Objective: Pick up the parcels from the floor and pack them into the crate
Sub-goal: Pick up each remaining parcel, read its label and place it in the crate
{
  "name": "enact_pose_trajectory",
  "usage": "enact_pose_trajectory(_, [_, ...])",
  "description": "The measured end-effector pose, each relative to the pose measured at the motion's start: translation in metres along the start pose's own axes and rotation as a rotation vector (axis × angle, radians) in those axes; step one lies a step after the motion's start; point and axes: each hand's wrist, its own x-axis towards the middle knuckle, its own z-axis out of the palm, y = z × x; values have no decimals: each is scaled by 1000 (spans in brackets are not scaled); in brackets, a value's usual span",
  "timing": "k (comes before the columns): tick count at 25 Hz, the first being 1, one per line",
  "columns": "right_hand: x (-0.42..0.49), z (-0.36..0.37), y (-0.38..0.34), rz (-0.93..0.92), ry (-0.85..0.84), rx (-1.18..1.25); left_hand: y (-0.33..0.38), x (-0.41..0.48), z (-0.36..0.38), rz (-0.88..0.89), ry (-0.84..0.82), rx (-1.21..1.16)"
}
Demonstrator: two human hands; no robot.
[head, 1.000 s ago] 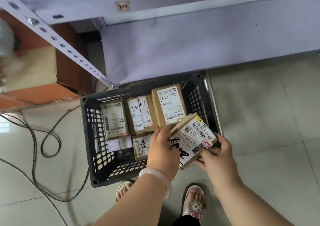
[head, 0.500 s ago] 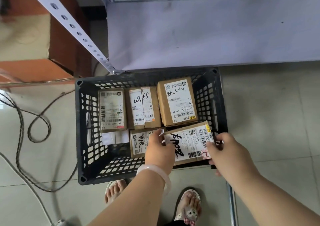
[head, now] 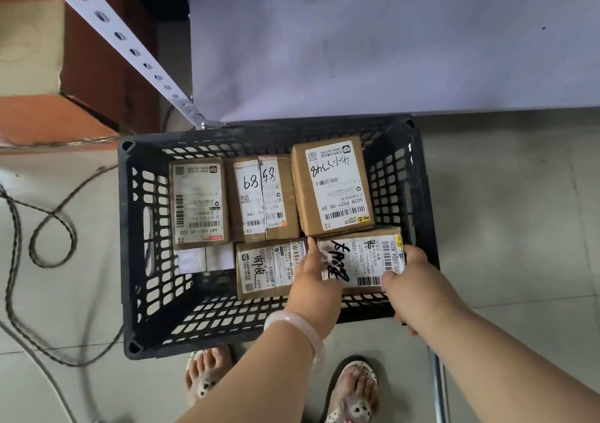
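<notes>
The brown cardboard parcel with a black-scrawled white label lies flat in the near right corner of the black slotted plastic crate. The left hand grips its left edge; the right hand curls its fingers over the right edge

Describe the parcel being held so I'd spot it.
Find the black crate on the floor; look in its near right corner. The parcel there is held by the left hand and right hand. It bears the thickest black scrawl.
</notes>
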Motion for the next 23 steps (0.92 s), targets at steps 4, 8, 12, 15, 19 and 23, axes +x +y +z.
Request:
enact_pose_trajectory(4, [19, 7, 1, 50, -77, -55, -11, 16, -2, -51, 40, -87])
enact_pose_trajectory(8, [37, 16, -5, 86, -180, -22, 5, 26, -8, -129, -7, 116])
enact_pose_trajectory(12, [60, 26, -15, 181, -259, -129, 6, 43, -7, -150, -23, 220])
enact_pose_trajectory(15, [80, 36, -19, 48, -265, -349, -1, 51, -11, -154, -13, 254])
enact_pose_trajectory(19, [97, 52, -13, -29, -324, -406, -10, 63, -12, -125, -17, 347])
enact_pose_trajectory(23, [92, 56, -10, 6, -217, -286, -10, 61, -15, -109, -24, 319])
